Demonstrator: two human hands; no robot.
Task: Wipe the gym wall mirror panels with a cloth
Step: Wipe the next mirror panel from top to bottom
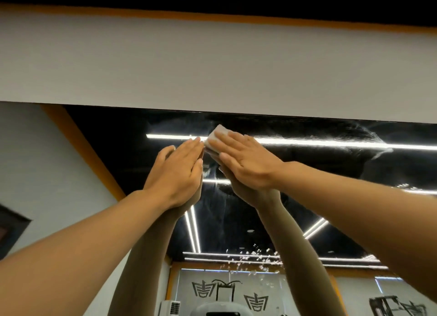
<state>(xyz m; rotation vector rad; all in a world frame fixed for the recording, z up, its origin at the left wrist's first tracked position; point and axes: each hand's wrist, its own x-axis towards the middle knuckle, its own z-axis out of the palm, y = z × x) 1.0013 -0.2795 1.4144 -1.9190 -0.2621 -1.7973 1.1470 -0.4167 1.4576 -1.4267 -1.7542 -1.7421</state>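
Note:
The wall mirror [331, 173] fills the lower half of the view and reflects a dark ceiling with light strips. Both my arms reach up near its top edge. My right hand [248, 160] presses a folded white cloth [217, 136] flat against the glass with straight fingers. My left hand [178, 171] lies flat on the mirror just left of the cloth, fingers straight, fingertips close to the cloth's edge. Both hands show doubled in the reflection below them.
A white wall band [212, 67] runs above the mirror's top edge, with an orange stripe [212, 17] higher up. Wipe streaks [354, 131] mark the glass to the right, and water droplets [253, 259] dot the mirror lower down.

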